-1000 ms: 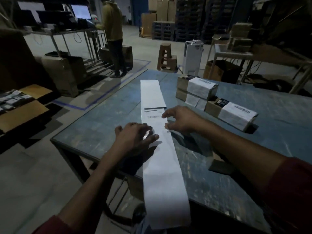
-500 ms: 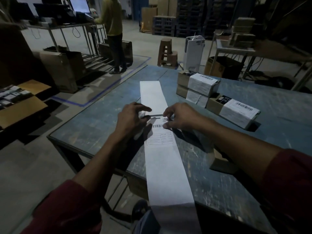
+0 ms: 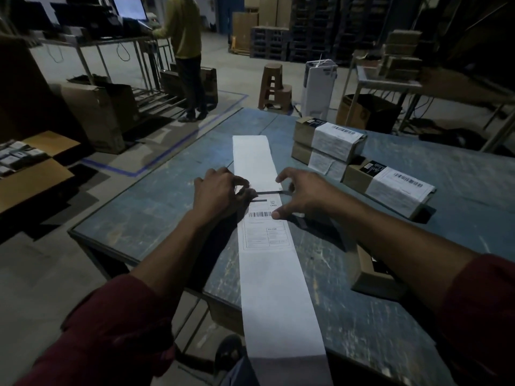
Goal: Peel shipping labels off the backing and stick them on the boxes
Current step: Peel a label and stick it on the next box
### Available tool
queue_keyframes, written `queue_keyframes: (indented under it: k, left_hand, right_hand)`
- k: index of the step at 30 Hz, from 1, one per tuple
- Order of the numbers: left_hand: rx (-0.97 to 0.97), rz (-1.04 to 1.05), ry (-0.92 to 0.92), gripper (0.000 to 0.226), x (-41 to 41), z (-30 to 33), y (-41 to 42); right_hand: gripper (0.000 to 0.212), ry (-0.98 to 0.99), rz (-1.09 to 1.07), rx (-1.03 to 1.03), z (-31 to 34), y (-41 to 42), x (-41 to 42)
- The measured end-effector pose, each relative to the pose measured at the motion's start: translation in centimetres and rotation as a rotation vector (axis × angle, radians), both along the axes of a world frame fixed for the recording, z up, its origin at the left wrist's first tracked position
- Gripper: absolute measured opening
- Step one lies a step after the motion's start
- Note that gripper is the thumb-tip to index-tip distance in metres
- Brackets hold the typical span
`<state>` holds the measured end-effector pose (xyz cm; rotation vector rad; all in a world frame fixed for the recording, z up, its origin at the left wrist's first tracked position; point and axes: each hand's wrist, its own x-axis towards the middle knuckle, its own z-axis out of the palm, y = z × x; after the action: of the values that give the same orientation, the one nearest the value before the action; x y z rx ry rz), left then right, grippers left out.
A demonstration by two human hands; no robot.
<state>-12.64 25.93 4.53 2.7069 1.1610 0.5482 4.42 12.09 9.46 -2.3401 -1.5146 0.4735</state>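
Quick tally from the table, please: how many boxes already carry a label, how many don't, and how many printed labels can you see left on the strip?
Labelled boxes: 3, two stacked, one beside them
Unlabelled box: 1, at the near right edge
Printed labels on the strip: 1
Total: 5

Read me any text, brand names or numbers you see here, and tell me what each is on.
"CRED": shipping label on the paper strip, below a small logo.
Barcode and form text on that label: too small.
Labels on the stacked boxes and the single box: blurred.
Monitor: unreadable.
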Motion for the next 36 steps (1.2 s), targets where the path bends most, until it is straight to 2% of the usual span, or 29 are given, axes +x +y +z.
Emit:
queue_keyframes:
  k: [5, 8, 12, 15, 18, 22, 25, 30, 32, 36]
  left_hand:
    - [0.063, 0.009, -0.154, 0.035, 0.5, -0.7, 0.4]
    - [0.101, -0.019, -0.135, 0.030, 0.6, -1.1, 0.2]
    - [0.109, -0.050, -0.167, 0.026, 0.6, -1.6, 0.5]
    - [0.063, -0.072, -0.241, 0.029, 0.8, -1.6, 0.9]
    - [0.050, -0.052, -0.312, 0.040, 0.9, -1.7, 1.1]
    - [0.069, -0.058, -0.346, 0.038, 0.9, -1.8, 1.3]
    - [0.086, -0.047, -0.436, 0.035, 0.9, -1.6, 0.9]
    - [-0.025, 0.016, -0.812, 0.031, 0.3, -1.0, 0.5]
    - [-0.078, 0.032, -0.858, 0.031, 0.3, -1.1, 0.7]
    - [-0.078, 0.005, -0.806, 0.033, 0.6, -1.3, 0.6]
  right_hand:
    - [0.102, 0.084, -0.155, 0.010, -0.8, 0.4, 0.9]
    - [0.093, 0.169, -0.227, 0.023, -0.8, 0.8, 1.0]
    - [0.092, 0.107, -0.297, 0.067, -0.9, 0.7, 0.9]
    - [0.077, 0.039, -0.329, 0.072, -1.1, 1.0, 0.5]
    - [0.059, 0.085, -0.361, 0.068, -0.8, 1.3, 0.6]
    - [0.041, 0.140, -0.382, 0.034, -1.3, 1.7, 0.9]
    - [0.048, 0.181, -0.392, 0.083, -1.9, 2.0, 0.9]
    - [0.057, 0.150, -0.337, 0.083, -1.7, 1.9, 0.4]
    - [0.053, 0.115, -0.313, 0.051, -1.6, 1.9, 0.2]
    - [0.053, 0.044, -0.308, 0.009, -1.4, 1.9, -0.1]
